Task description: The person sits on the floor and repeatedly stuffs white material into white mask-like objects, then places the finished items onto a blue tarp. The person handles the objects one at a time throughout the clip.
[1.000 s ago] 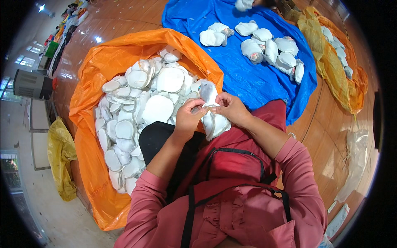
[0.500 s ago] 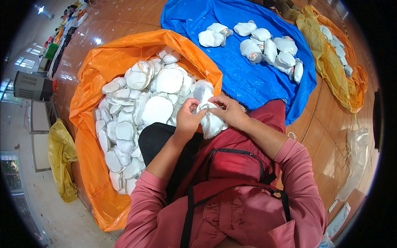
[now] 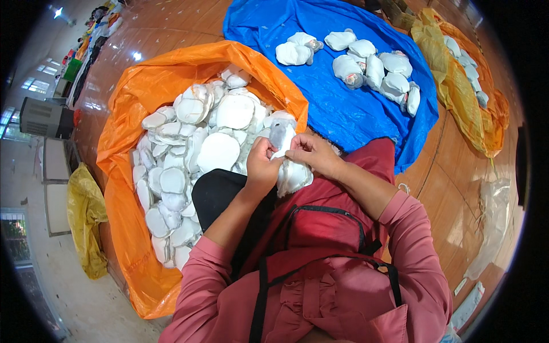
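Observation:
Over my lap, my left hand (image 3: 263, 167) and my right hand (image 3: 315, 154) pinch a small white and grey cloth piece (image 3: 282, 136) between thumbs and fingers. Its upper part sticks up past the fingertips, toward the heap of white pieces. Just below my fingers, a rounded white padded piece (image 3: 294, 176) rests on my red-clad thigh; I cannot tell whether it joins the held cloth. To the left, an orange plastic sack (image 3: 128, 228) with its rim rolled out holds a heap of flat, roundish white pads (image 3: 218, 152), some with greyish edges.
A blue plastic sheet (image 3: 320, 94) lies ahead, bearing several stuffed white bundles (image 3: 396, 64). At far right are a yellow and orange sack (image 3: 440, 68) with more white pieces and a clear plastic bag (image 3: 493, 220). A yellow bag (image 3: 86, 223) lies at left on the floor.
The cloth between my fingers has turned: its gathered edge faced me before, and now a white and grey face stands up. The padded piece below it shows more of its smooth side.

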Action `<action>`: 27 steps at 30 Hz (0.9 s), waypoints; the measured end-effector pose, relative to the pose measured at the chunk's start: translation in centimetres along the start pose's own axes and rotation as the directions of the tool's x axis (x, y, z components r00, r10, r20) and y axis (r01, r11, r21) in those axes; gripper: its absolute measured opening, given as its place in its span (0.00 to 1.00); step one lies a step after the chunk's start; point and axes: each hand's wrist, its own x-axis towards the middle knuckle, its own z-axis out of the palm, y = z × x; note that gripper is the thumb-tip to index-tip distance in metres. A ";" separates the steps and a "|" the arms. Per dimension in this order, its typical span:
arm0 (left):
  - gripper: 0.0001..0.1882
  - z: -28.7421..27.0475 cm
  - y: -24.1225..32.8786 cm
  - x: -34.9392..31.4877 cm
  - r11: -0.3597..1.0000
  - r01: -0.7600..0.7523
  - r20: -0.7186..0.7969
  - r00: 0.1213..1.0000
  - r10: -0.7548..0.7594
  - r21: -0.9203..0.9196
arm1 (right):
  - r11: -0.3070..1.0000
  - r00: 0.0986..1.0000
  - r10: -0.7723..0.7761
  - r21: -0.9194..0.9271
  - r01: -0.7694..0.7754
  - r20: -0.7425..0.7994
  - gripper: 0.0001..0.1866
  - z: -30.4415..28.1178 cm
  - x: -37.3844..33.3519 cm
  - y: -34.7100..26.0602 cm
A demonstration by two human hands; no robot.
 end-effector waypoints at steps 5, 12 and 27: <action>0.12 0.0 -0.4 0.2 0.998 -0.045 -0.126 0.991 0.038 -0.050 | 0.979 0.984 -0.171 -0.120 0.165 -0.041 0.10 0.8 -0.3 0.4; 0.12 -0.5 -0.3 0.5 0.993 -0.103 -0.268 0.957 0.115 0.060 | 0.879 0.913 -0.404 -0.299 0.371 -0.054 0.12 1.8 0.0 1.2; 0.16 -0.7 -2.6 1.4 0.833 0.122 0.053 0.992 -0.110 -0.540 | 0.704 0.975 0.062 0.683 -0.193 0.211 0.37 0.1 0.9 -0.3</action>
